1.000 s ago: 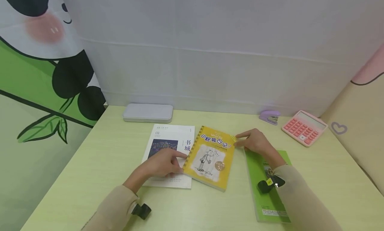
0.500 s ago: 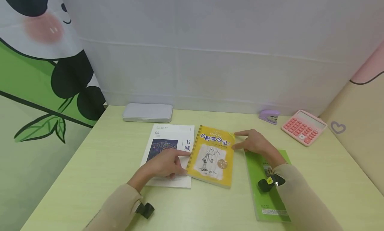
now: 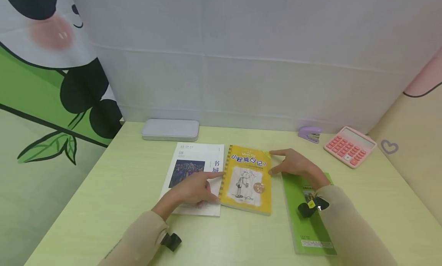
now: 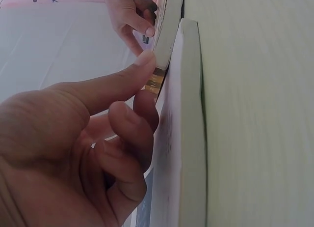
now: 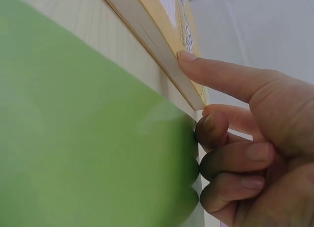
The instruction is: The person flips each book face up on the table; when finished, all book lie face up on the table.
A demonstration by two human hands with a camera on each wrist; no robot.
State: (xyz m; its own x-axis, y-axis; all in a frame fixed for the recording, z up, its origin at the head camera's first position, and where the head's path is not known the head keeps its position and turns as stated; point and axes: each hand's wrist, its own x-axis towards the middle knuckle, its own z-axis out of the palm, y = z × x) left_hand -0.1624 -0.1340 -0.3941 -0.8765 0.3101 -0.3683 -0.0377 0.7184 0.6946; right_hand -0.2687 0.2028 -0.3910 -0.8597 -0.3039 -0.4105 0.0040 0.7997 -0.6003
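A yellow paperback book (image 3: 246, 179) with a cartoon boy on its cover lies face up between the hands. My left hand (image 3: 193, 187) touches its spine edge with thumb and index finger spread along it; in the left wrist view the other fingers of this hand (image 4: 93, 148) curl loosely. My right hand (image 3: 293, 163) touches the opposite edge near the top corner with thumb and index finger. In the right wrist view the thumb (image 5: 221, 74) lies against the book's edge (image 5: 157, 45). A white book (image 3: 200, 152) lies under my left hand, partly hidden by it.
A green book (image 3: 299, 220) lies beneath my right wrist. At the back of the table (image 3: 114, 174) are a pale grey flat case (image 3: 170, 129), a purple stapler (image 3: 310, 134) and a pink calculator (image 3: 350, 147). A white cloth (image 3: 224, 89) hangs behind the table.
The yellow book has turned to sit straighter, its lower end swinging right. My left hand has moved slightly right along with it, while my right hand stays nearly in place.
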